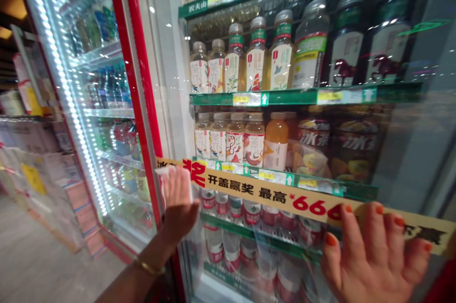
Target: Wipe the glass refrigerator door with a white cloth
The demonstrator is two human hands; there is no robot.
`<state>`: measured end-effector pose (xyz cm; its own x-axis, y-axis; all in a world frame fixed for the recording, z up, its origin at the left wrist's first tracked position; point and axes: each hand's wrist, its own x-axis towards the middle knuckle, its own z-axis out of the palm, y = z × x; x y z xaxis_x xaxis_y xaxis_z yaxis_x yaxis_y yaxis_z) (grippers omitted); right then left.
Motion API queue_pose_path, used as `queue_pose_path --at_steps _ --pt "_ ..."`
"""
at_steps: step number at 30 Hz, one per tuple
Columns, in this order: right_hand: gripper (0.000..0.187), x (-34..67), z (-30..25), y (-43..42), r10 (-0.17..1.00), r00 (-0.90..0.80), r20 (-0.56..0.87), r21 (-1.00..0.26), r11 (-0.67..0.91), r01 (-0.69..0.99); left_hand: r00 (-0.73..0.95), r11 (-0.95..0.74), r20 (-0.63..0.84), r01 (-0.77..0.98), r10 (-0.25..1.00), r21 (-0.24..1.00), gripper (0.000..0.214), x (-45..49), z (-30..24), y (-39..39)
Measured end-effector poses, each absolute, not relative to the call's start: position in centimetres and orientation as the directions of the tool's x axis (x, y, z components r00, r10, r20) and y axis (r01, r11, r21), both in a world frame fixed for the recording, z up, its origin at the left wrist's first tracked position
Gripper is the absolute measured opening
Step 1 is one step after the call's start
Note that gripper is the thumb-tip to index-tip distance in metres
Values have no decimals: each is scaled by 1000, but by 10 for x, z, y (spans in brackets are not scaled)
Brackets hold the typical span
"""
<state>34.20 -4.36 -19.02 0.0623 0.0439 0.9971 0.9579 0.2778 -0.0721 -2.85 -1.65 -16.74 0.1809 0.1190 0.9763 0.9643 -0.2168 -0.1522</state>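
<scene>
We have the cloth (163,179) under our left hand (179,203) at the strip's (261,193) left, our right hand (377,260) towards its right, bottles (255,58) on shelves (213,99) behind.

banner (256,190) reads "开盖赢奖 最高 ¥666"

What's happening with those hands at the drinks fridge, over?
Left hand: flat on pale cloth. Right hand: spread over yellow banner. In the way: right hand hides some lettering.
</scene>
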Motion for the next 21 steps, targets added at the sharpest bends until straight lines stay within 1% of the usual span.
queue_pose_path --at_steps 1,2,3,4,5,6,7,8,9,10,11,12,14,15,16,17,18,20,21 --pt "64 342 -190 -44 44 63 997 -73 277 958 80 -193 989 980 127 -55 81 -27 -150 -13" --pt "64 342 -190 -44 44 67 997 -77 278 958 30 -181 991 983 128 -6 84 -21 -137 -9" --pt "65 342 -190 -44 45 72 996 -82 280 956 38 -182 990 983 133 -13 87 -12 -131 -6" --pt "65 342 -190 -45 51 78 996 -90 284 955 84 -195 986 979 147 -55 91 -1 -131 -5" --pt "66 343 -191 -46 62 85 994 -99 290 952 176 -223 972 965 159 -138 95 9 -138 -5" --pt "66 345 -193 -47 82 90 992 -111 300 947 314 -267 936 926 160 -265 97 16 -149 -6" --pt "67 347 -195 -49 110 90 990 -121 314 942 467 -313 871 859 152 -405 94 18 -161 -7" --pt "67 349 -198 -50 141 83 987 -126 329 936 591 -345 794 781 139 -520 88 14 -169 -8" --pt "66 352 -201 -52 171 68 983 -124 345 930 659 -354 740 730 134 -585 83 6 -171 -9" --pt "65 356 -204 -53 186 48 981 -113 356 928 667 -341 731 727 143 -596 81 -6 -164 -8" --pt "65 359 -207 -53 184 25 983 -91 357 930 614 -313 773 774 161 -550 81 -18 -149 -6" --pt "65 361 -209 -54 167 3 986 -62 349 935 493 -268 851 858 183 -439 82 -28 -128 -4" --pt "66 364 -210 -53 109 -23 994 -13 315 949 230 -226 958 956 171 -189 84 -33 -83 1" --pt "66 365 -210 -53 86 -31 996 4 300 954 162 -225 973 966 164 -123 85 -27 -67 2" --pt "66 365 -208 -53 77 -37 996 12 294 956 170 -236 975 962 141 -134 89 -18 -58 1" --pt "66 365 -207 -52 75 -40 996 16 297 955 236 -252 963 947 128 -199 93 -8 -58 -1" --pt "66 364 -206 -52 72 -43 996 19 302 953 367 -276 923 905 118 -324 96 1 -65 -4" --pt "66 363 -205 -50 59 -49 997 28 312 950 672 -343 733 716 102 -608 94 7 -89 -10" --pt "67 362 -205 -50 51 -45 998 27 314 949 769 -371 633 617 96 -694 92 0 -97 -12"
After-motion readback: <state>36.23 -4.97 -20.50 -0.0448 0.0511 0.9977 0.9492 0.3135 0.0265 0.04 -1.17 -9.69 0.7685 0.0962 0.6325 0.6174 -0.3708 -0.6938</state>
